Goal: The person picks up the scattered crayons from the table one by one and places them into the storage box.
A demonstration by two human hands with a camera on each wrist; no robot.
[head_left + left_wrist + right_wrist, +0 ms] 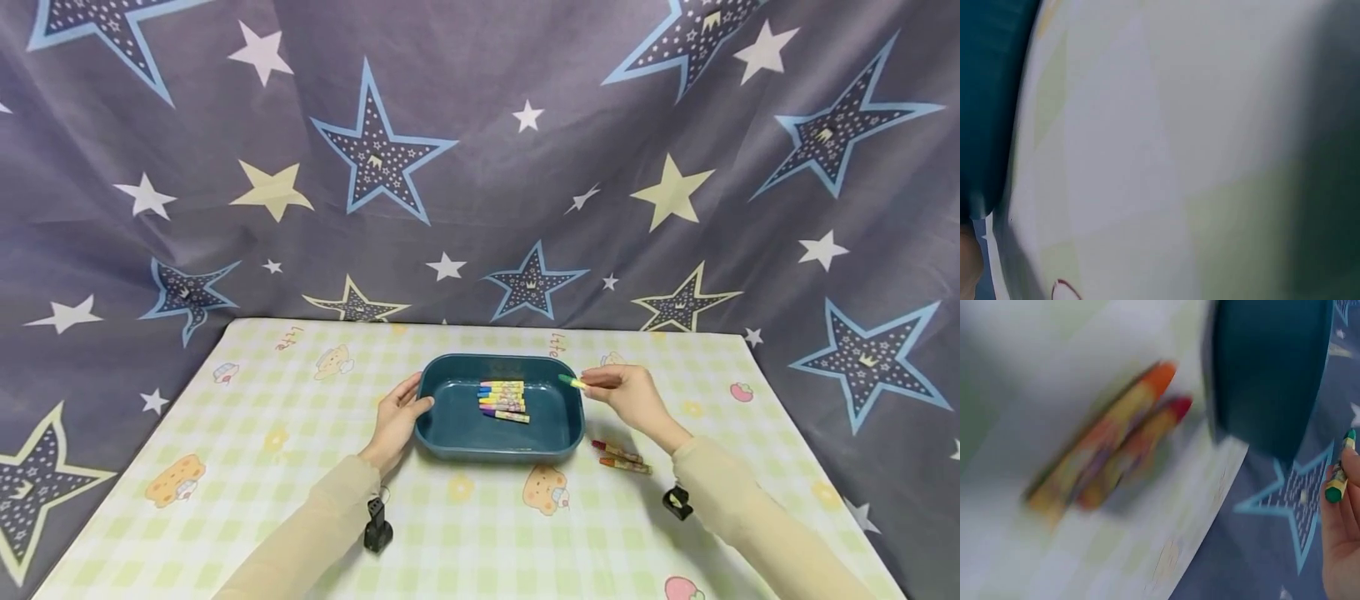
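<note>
A dark teal rectangular bin (480, 455) stands on the table, with several crayons (504, 400) lying side by side inside it. My left hand (396, 421) holds the bin's left end, thumb over the rim. Between thumb and fingers my right hand (630, 400) pinches a green crayon (573, 382) at the bin's right rim; the right wrist view also shows this green crayon (1340, 469). On the cloth right of the bin lie a red crayon (617, 452) and an orange crayon (626, 466), close together below the right hand.
A checked tablecloth (300, 500) with bear and fruit prints covers the table. Behind it hangs a dark curtain (465, 208) with stars. Black wrist cameras sit under the left sleeve (315, 517) and the right sleeve (757, 508).
</note>
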